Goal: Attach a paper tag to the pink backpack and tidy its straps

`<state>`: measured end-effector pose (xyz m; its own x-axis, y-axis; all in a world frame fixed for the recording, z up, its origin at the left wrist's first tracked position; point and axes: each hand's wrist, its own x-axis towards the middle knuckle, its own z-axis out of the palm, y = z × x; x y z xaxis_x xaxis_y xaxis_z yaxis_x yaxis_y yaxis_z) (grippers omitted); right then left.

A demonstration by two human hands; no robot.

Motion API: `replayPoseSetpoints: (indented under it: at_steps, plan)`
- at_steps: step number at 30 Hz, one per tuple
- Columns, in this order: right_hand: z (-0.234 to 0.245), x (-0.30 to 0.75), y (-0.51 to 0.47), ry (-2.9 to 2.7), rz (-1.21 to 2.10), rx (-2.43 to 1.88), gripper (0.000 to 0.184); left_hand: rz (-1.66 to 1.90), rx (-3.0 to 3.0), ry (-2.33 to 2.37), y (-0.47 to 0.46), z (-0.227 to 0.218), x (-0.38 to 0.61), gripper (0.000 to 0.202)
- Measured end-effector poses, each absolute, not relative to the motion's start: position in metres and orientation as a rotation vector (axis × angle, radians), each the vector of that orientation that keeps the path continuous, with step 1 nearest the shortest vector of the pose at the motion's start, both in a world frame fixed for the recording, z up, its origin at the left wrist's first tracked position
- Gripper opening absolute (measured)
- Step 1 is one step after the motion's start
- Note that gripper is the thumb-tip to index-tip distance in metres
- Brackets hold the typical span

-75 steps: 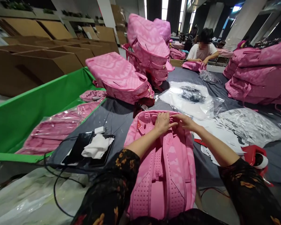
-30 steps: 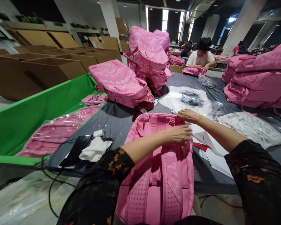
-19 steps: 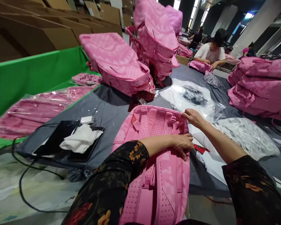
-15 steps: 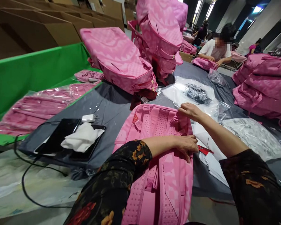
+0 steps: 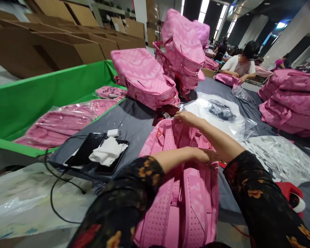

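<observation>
While face-down on grey cloth, a padded, perforated pink backpack [image 5: 181,193], hands loosely open: left hand [image 5: 205,155] mid-back, right hand [image 5: 186,117] at top edge.

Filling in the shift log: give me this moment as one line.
left hand: flat on pink backpack | right hand: at backpack's top edge | backpack: straps up on grey table | phone, white cloth at left

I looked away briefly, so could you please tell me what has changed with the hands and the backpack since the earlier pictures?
The right hand slid left from the right top corner of the pink backpack to the middle of its top edge. The left hand stayed at the bag's right edge. Backpack, tablet and white cloth lie as before.
</observation>
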<state>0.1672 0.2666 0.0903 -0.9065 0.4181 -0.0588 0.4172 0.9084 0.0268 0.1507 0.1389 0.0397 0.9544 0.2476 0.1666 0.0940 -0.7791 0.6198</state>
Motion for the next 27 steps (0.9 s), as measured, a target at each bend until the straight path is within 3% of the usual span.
replayPoseSetpoints:
  at_steps: [2,5,7,10,14,22,27]
  plan:
    - [0.091,0.215,0.256,2.999,0.013,0.830,0.026,0.497,2.438,0.379,0.142,0.045,0.098,0.027]
    - [0.070,0.269,0.231,2.958,0.039,1.350,0.042,0.999,2.239,1.434,0.159,0.039,0.018,0.031]
    - [0.044,0.280,0.212,2.979,0.060,1.617,0.048,1.028,2.169,1.641,0.171,0.027,-0.013,0.040]
    - [0.007,0.271,0.187,3.124,0.211,1.791,0.053,1.028,2.202,1.675,0.175,0.006,-0.018,0.049]
    - [-0.016,0.262,0.164,3.237,0.315,1.845,0.050,1.084,2.317,1.711,0.155,-0.016,0.000,0.046]
    - [-0.030,0.293,0.126,3.170,0.008,1.622,0.035,0.900,2.445,1.573,0.117,-0.048,-0.018,0.030]
    - [-0.044,0.291,0.177,3.045,-0.245,1.688,0.034,0.560,2.440,1.536,0.155,-0.044,-0.013,0.026]
